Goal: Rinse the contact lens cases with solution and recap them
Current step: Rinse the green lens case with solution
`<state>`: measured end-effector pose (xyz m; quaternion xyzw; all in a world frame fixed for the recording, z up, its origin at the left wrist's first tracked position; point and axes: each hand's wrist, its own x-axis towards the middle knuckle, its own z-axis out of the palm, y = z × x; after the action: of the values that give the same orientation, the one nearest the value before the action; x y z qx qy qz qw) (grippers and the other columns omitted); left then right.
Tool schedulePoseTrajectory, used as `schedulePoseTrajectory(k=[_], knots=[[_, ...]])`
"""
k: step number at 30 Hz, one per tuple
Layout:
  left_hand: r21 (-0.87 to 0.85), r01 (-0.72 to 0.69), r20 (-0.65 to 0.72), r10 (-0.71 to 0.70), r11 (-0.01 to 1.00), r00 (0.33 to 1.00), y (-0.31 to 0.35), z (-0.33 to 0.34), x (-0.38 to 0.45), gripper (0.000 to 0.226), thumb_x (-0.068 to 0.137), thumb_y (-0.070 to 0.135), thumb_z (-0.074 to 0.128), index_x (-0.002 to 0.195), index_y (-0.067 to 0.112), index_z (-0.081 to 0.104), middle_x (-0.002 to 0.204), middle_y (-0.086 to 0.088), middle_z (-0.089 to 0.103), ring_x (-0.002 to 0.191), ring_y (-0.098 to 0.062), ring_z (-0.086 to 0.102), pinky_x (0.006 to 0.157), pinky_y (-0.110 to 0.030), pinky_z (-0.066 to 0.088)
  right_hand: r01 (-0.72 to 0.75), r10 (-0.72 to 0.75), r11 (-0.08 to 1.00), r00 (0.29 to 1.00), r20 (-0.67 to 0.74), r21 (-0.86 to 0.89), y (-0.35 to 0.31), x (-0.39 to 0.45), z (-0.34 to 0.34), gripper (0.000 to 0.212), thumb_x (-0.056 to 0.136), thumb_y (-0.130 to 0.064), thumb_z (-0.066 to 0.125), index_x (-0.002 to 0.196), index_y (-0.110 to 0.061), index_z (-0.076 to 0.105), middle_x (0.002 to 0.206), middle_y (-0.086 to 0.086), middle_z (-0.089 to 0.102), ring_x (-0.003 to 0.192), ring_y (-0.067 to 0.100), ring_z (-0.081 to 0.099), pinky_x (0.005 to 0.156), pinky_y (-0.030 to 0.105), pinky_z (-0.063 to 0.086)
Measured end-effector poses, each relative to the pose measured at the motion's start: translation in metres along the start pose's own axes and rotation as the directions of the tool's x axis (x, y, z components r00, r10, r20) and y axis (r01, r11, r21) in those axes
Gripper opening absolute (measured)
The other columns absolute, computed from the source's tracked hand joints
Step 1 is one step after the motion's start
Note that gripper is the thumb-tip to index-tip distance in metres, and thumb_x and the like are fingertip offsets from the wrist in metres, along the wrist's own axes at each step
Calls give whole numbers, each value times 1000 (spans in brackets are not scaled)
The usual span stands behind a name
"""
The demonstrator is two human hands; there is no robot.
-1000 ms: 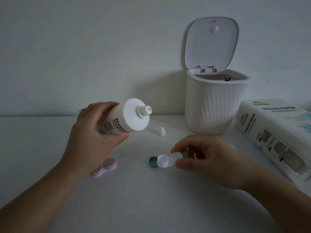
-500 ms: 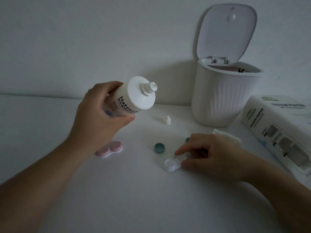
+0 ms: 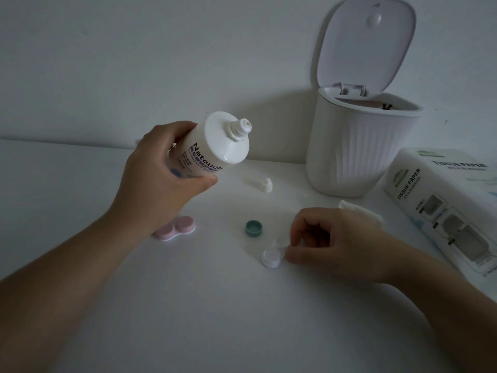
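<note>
My left hand (image 3: 158,181) grips a white solution bottle (image 3: 215,146), uncapped and tilted with its nozzle pointing right and up. The bottle's small white cap (image 3: 265,184) lies on the table behind. An open white lens case (image 3: 273,255) rests on the table, pinched at its right end by my right hand (image 3: 336,243). One green case lid (image 3: 253,228) lies loose to the case's left. A pink lens case (image 3: 176,228), capped, sits under my left wrist.
A white ribbed bin (image 3: 357,149) with its lid up stands at the back right. A tissue paper pack (image 3: 443,205) lies at the right edge, with a folded white tissue (image 3: 360,211) beside it. The white table (image 3: 215,319) meets the wall behind.
My right hand has brought the white case down from above the table and set it nearer me. The view has shifted left, and the bottle stays tilted in my left hand.
</note>
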<state>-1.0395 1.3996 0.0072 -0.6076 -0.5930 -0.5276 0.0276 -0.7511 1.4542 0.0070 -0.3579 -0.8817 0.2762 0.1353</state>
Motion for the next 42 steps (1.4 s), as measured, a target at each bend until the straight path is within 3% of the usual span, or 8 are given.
schedulePoseTrajectory(k=[5, 11, 16, 23, 27, 31, 37, 42], knots=[[12, 4, 15, -5, 1000, 1000, -1, 0, 1, 64, 66, 24, 87, 120, 40, 56, 117, 15, 63, 108, 4, 56, 80, 3, 36, 16, -16, 1000, 1000, 4, 2, -3, 1, 5, 46, 59, -70, 72, 94, -40, 64, 84, -7, 58, 63, 2, 50, 62, 15, 41], [34, -29, 24, 29, 999, 999, -1, 0, 0, 66, 66, 21, 88, 122, 37, 57, 116, 14, 62, 105, 8, 53, 82, 3, 35, 68, -68, 997, 997, 24, -35, -7, 4, 15, 49, 62, -72, 71, 101, -43, 65, 87, -12, 54, 74, 6, 53, 66, 19, 44], [74, -80, 28, 78, 994, 997, 0, 0, 1, 65, 65, 16, 89, 119, 34, 57, 107, 30, 57, 103, 1, 51, 82, 3, 32, 118, -119, 993, 992, -29, -30, -10, 4, 21, 34, 68, -54, 81, 96, -37, 70, 82, -9, 56, 75, 9, 55, 64, 17, 43], [76, -102, 35, 99, 992, 994, 0, 0, 0, 67, 65, 14, 89, 119, 36, 57, 107, 34, 55, 103, 6, 49, 82, 3, 32, 94, -89, 994, 992, -86, 54, -9, 3, 19, 21, 72, -38, 86, 89, -31, 76, 80, -7, 63, 71, 9, 59, 65, 23, 49], [104, -131, 68, 124, 986, 990, -2, -1, 1, 65, 65, 13, 90, 122, 27, 60, 109, 24, 57, 106, 1, 49, 84, 2, 32, 88, -81, 994, 992, -92, 72, -9, 3, 15, 18, 73, -37, 85, 89, -31, 77, 81, -12, 66, 69, 5, 58, 61, 16, 44], [146, -195, 108, 180, 970, 978, -3, -1, 3, 61, 67, 14, 90, 120, 23, 62, 113, 16, 59, 108, -7, 50, 85, -2, 35, 66, -39, 988, 982, -186, 138, -8, 1, 8, 15, 71, -39, 84, 84, -36, 77, 72, -25, 68, 64, -5, 60, 60, 5, 42], [198, -289, 191, 252, 936, 949, -4, 1, 3, 62, 67, 13, 90, 122, 18, 64, 122, 7, 61, 115, -8, 48, 93, -4, 32, 102, -39, 966, 967, -254, 239, -6, 0, 1, 25, 68, -51, 77, 90, -37, 77, 79, -8, 74, 67, 11, 67, 67, 28, 57], [211, -338, 223, 292, 917, 930, -1, 4, 2, 65, 63, 5, 88, 123, 15, 65, 123, 3, 62, 115, -13, 50, 95, -5, 32, 122, -34, 954, 953, -302, 275, -7, -1, 0, 21, 70, -45, 77, 88, -34, 78, 77, -8, 74, 65, 5, 65, 64, 18, 53]])
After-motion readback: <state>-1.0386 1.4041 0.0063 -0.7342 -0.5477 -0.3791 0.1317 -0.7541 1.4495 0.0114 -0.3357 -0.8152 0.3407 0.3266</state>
